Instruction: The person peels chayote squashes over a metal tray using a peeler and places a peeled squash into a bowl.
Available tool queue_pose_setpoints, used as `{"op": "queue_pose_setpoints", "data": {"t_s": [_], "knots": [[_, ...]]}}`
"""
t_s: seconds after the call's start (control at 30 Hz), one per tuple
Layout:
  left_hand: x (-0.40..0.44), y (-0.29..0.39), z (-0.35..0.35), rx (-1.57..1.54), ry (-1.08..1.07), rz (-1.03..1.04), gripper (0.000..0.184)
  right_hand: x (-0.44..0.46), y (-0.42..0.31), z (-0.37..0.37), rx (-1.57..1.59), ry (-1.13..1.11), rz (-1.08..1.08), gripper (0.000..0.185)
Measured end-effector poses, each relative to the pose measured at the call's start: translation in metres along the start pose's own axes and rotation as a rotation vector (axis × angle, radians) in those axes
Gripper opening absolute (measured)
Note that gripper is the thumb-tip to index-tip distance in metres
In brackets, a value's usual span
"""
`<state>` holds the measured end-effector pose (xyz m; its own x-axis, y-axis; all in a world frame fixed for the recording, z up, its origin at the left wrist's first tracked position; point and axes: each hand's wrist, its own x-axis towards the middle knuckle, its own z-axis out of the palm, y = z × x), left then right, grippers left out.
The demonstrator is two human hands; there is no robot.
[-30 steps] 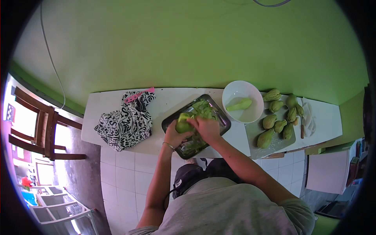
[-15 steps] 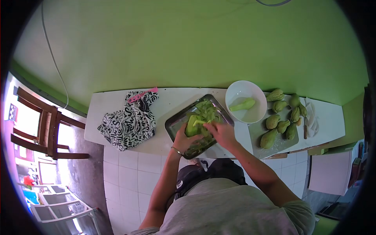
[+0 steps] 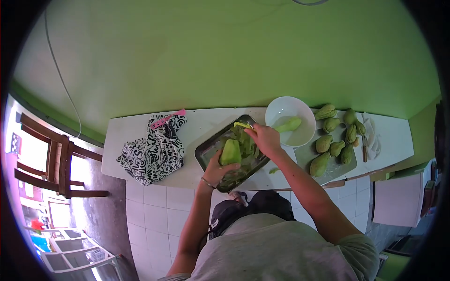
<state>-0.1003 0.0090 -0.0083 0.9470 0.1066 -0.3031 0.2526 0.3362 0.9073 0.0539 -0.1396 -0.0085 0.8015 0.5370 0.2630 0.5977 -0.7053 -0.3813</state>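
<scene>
My left hand [image 3: 217, 169] is closed around a partly peeled, pear-shaped green chayote [image 3: 231, 152], held above a metal tray [image 3: 202, 150]. Pale flesh shows on its upper side. In my right hand [image 3: 266, 141] is a yellow peeler [image 3: 242, 125], its head over the tray's far end and apart from the chayote. Green peelings [image 3: 250, 140] are heaped in the tray under both hands. Just right of the tray stands a white bowl [image 3: 307, 136] with a peeled pale-green piece [image 3: 289, 124] inside.
Several unpeeled chayotes [image 3: 320, 165] lie on a grey board [image 3: 305, 153] at the right. Beyond them are a knife [image 3: 364, 151] and a white cloth [image 3: 372, 140]. A black-and-white patterned cloth [image 3: 154, 154] covers the table's left part. The green wall [image 3: 225, 61] borders the back edge.
The peeler in my right hand has moved away from the chayote, up toward the tray's far end. The chayote now stands more upright in my left hand. A scrap of peel lies right of the tray.
</scene>
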Motion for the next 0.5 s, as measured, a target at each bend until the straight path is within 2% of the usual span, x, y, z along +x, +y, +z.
{"op": "queue_pose_setpoints", "data": {"t_s": [0.1,0.2,0.3,0.4,0.5], "knots": [[-0.001,0.002,-0.012,-0.031,0.041,0.018,0.066,-0.011,-0.009,-0.016,0.229,-0.047,0.004,0.043],[0.0,0.001,-0.011,-0.091,0.063,-0.017,0.066,-0.021,-0.027,-0.031,0.254,-0.202,0.073,0.04],[0.004,-0.008,-0.011,-0.238,0.073,-0.055,0.067,-0.039,-0.036,-0.023,0.327,-0.185,0.026,0.038],[0.002,-0.007,-0.011,-0.253,0.016,-0.11,0.068,-0.044,-0.033,-0.011,0.209,-0.127,-0.08,0.043],[-0.005,-0.003,0.003,-0.178,-0.135,-0.103,0.069,-0.015,-0.006,0.0,-0.11,-0.116,-0.023,0.043]]}}
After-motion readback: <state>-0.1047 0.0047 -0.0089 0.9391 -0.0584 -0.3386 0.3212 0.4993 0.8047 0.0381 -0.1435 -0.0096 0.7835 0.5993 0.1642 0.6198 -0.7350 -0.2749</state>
